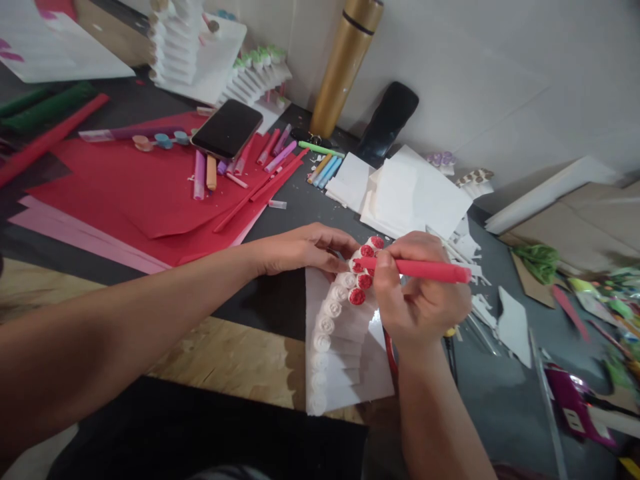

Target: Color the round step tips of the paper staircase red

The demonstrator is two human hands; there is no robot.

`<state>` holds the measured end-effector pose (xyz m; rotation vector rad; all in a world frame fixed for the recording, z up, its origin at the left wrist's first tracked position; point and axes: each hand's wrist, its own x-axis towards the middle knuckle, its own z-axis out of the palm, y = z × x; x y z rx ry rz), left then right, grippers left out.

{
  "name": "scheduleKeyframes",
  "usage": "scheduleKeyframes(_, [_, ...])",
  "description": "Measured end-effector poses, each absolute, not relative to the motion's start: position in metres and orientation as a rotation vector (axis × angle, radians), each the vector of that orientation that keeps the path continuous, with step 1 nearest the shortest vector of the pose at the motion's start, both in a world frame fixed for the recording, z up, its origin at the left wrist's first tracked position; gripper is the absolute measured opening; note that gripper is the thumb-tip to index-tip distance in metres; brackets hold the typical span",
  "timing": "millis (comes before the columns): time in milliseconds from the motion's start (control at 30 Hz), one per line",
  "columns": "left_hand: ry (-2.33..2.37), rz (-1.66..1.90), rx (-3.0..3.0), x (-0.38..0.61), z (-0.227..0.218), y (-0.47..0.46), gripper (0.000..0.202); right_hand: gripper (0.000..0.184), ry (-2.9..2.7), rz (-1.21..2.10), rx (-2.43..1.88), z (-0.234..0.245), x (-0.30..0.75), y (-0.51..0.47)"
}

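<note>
I can read no writing anywhere. The red marker (425, 270) in my right hand (420, 303) shows no legible brand. The phone (227, 128), far left of the marker, has a dark screen, and the gold flask (345, 63) beyond the marker shows plain metal.

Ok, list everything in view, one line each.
table: one, dark grey, under everything
card: one, white, on the table
paper rolls: one row, white, top few red, on the card
red marker: one, red, tip at the top rolls
red paper: several sheets, red, far left
phone: one, black, on the red paper
loose markers: many, mixed colours, by the phone
flask: one, gold, by the wall
left hand: one, resting at the card's top
right hand: one, gripping the red marker
</note>
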<state>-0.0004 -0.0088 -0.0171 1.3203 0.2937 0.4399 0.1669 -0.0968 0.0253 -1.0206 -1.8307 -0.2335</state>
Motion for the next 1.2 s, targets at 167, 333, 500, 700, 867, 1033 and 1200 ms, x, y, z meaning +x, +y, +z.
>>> scheduleKeyframes(167, [0.309, 0.438, 1.325, 0.0004, -0.0162, -0.0092, 0.029, 0.014, -1.826, -0.24, -1.004, 0.0252, 0.1666, -0.0964])
scheduleKeyframes(333, [0.333, 0.437, 1.339, 0.0015, -0.0161, -0.0097, 0.031, 0.015, -1.816, -0.241, -0.999, 0.0255, 0.1656, -0.0964])
scheduleKeyframes(500, [0.341, 0.435, 1.352, 0.0013, -0.0166, -0.0099, 0.03, 0.013, -1.837, -0.224, -1.018, 0.0255, 0.1649, -0.0971])
scheduleKeyframes(700, [0.332, 0.423, 1.341, 0.0004, -0.0159, -0.0096, 0.029, 0.015, -1.833, -0.204, -1.002, 0.0248, 0.1656, -0.0971])
scheduleKeyframes(867, [0.329, 0.422, 1.328, 0.0005, -0.0152, -0.0101, 0.031, 0.014, -1.832, -0.215, -0.994, 0.0246, 0.1661, -0.0974])
scheduleKeyframes(1033, [0.331, 0.417, 1.325, 0.0003, -0.0154, -0.0105, 0.029, 0.014, -1.861, -0.227, -0.993, 0.024, 0.1658, -0.098])
scheduleKeyframes(1200, [0.338, 0.416, 1.325, 0.0003, -0.0163, -0.0101, 0.032, 0.012, -1.853, -0.229, -0.983, 0.0244, 0.1662, -0.0988])
